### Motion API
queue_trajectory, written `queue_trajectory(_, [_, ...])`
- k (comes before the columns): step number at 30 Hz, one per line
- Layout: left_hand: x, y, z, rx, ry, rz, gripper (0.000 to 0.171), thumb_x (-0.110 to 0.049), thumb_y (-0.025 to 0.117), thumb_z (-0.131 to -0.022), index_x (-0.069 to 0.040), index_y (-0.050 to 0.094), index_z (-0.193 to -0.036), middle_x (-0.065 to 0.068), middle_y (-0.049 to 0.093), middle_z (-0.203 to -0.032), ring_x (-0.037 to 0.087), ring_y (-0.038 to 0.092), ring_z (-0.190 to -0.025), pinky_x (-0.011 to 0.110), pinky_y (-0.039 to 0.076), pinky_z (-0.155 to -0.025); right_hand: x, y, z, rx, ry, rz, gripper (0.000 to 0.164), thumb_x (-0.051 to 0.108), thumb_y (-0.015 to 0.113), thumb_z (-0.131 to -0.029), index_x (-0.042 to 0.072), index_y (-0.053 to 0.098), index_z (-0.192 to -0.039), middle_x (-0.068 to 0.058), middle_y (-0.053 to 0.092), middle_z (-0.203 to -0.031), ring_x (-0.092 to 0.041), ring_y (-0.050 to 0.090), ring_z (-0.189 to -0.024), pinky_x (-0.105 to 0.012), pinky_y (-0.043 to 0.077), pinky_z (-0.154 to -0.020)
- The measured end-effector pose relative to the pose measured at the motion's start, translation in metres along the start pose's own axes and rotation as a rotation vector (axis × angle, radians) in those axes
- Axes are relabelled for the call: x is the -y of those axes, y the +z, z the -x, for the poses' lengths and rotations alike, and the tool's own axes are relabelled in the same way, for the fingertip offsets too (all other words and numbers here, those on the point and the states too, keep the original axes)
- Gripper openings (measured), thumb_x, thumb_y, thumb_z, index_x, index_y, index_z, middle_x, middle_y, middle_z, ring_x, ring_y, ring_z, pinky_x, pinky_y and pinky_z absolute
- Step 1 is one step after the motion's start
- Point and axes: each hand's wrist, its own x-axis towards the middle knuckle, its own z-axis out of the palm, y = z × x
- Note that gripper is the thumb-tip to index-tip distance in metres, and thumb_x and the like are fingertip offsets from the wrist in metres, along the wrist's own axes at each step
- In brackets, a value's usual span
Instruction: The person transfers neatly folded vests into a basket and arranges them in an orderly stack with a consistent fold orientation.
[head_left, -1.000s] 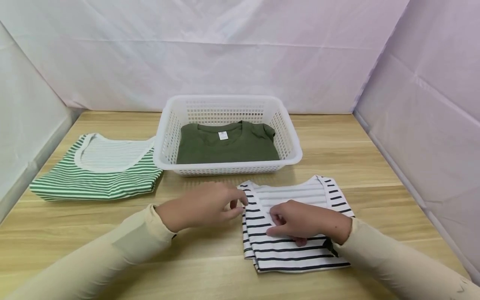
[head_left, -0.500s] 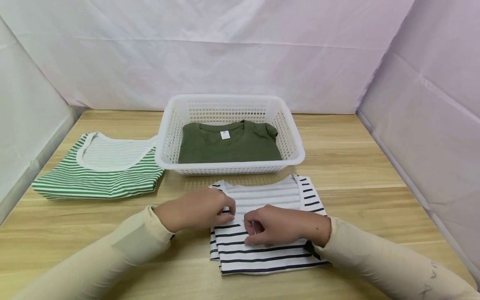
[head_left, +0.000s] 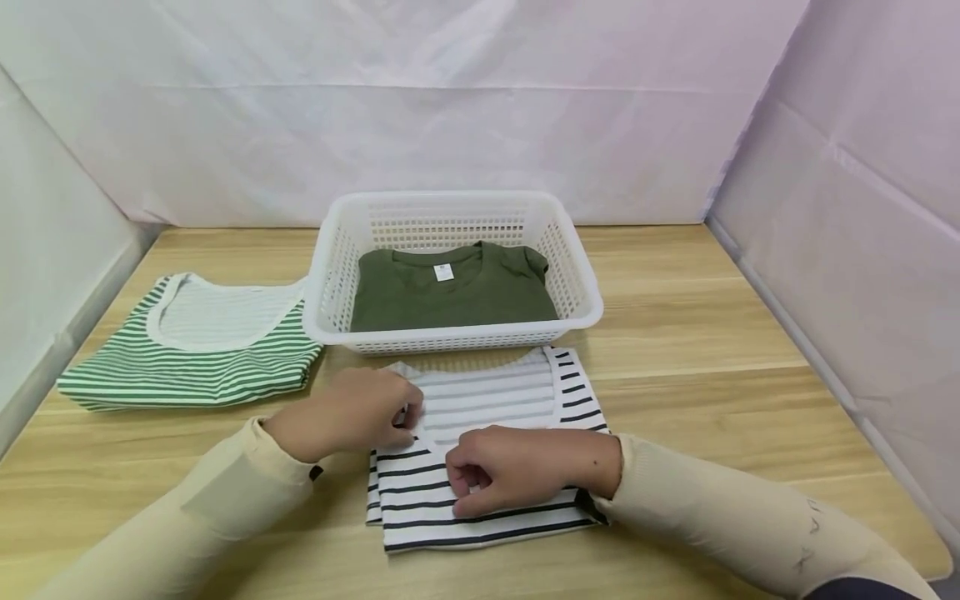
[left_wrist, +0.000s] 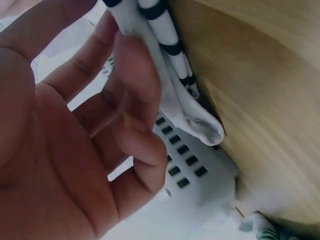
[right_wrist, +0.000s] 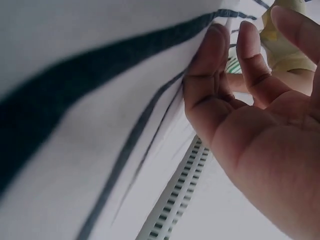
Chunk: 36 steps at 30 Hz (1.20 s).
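A folded white T-shirt with dark stripes (head_left: 427,504) lies on the table in front of the basket. My left hand (head_left: 348,412) rests at its left edge in the head view, fingers loosely bent. In the left wrist view, the left fingers (left_wrist: 137,65) are beside the shirt's edge, with no clear grip on the cloth. Over the shirt's middle is my right hand (head_left: 517,467), and its bent fingers (right_wrist: 205,75) touch the striped cloth in the right wrist view. The right thumb stands apart from the cloth there.
Behind the shirt stands a white plastic basket (head_left: 330,333) holding a folded dark green T-shirt (head_left: 457,296). To its left lies a folded green-striped shirt (head_left: 195,371). White sheets (head_left: 420,125) enclose the wooden table (head_left: 720,400) at the back and sides.
The dark-striped shirt has slid left across the table to a spot in front of the basket. Both hands have moved left along with it.
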Motion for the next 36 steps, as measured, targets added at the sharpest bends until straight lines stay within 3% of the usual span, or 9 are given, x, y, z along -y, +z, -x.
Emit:
queue_trajectory(9, [0.015, -0.004, 0.011, -0.044, -0.089, -0.048, 0.016, -0.029, 0.074, -0.070, -0.024, 0.058, -0.071, -0.010, 0.054, -0.068, 0.007, 0.045, -0.058, 0.025, 0.036, -0.049, 0.011, -0.002, -0.023, 0.054, -0.066, 0.056, 0.015, 0.032, 0.058, -0.089, 0.022, 0.055, -0.079, 0.005, 0.050, -0.074, -0.002, 0.044, -0.069, -0.012, 0.037, -0.061])
queue_trajectory(14, [0.021, -0.006, 0.014, -0.015, -0.160, -0.037, 0.017, -0.026, 0.075, -0.073, -0.022, 0.059, -0.080, -0.008, 0.056, -0.073, 0.010, 0.047, -0.062, 0.027, 0.037, -0.053, 0.017, -0.002, -0.031, 0.089, -0.051, 0.101, 0.013, 0.034, 0.058, -0.089, 0.024, 0.055, -0.083, 0.006, 0.049, -0.077, 0.001, 0.040, -0.069, -0.012, 0.035, -0.060])
queue_trajectory(22, [0.027, -0.002, 0.013, -0.041, -0.144, -0.016, 0.018, -0.026, 0.075, -0.072, -0.024, 0.058, -0.079, -0.009, 0.055, -0.072, 0.009, 0.047, -0.063, 0.027, 0.037, -0.054, 0.011, -0.012, -0.018, 0.136, -0.065, 0.091, 0.016, 0.038, 0.054, -0.091, 0.023, 0.057, -0.096, 0.008, 0.053, -0.089, 0.002, 0.048, -0.077, -0.010, 0.040, -0.068])
queue_trajectory(26, [0.030, -0.003, 0.012, -0.082, -0.137, -0.022, 0.019, -0.026, 0.075, -0.072, -0.024, 0.061, -0.085, -0.009, 0.060, -0.081, 0.008, 0.050, -0.067, 0.028, 0.039, -0.056, -0.004, -0.029, 0.005, 0.078, -0.035, 0.083, 0.021, 0.036, 0.054, -0.091, 0.020, 0.058, -0.104, 0.009, 0.058, -0.096, 0.000, 0.054, -0.087, -0.014, 0.045, -0.078])
queue_trajectory(32, [0.031, -0.006, 0.012, -0.106, -0.149, -0.031, 0.025, -0.028, 0.076, -0.073, -0.021, 0.064, -0.094, -0.007, 0.064, -0.089, 0.010, 0.057, -0.074, 0.030, 0.044, -0.060, -0.033, -0.050, 0.039, -0.124, 0.182, 0.138, 0.023, 0.030, 0.058, -0.090, 0.015, 0.060, -0.108, 0.004, 0.061, -0.104, -0.007, 0.057, -0.092, -0.027, 0.047, -0.083])
queue_trajectory(36, [0.028, -0.006, 0.015, -0.148, -0.140, -0.086, 0.032, -0.027, 0.076, -0.073, -0.018, 0.066, -0.102, -0.003, 0.067, -0.098, 0.018, 0.063, -0.083, 0.036, 0.048, -0.062, -0.051, -0.057, 0.050, -0.218, 0.290, 0.192, 0.024, 0.027, 0.060, -0.088, 0.014, 0.060, -0.109, 0.001, 0.059, -0.103, -0.012, 0.055, -0.091, -0.030, 0.046, -0.081])
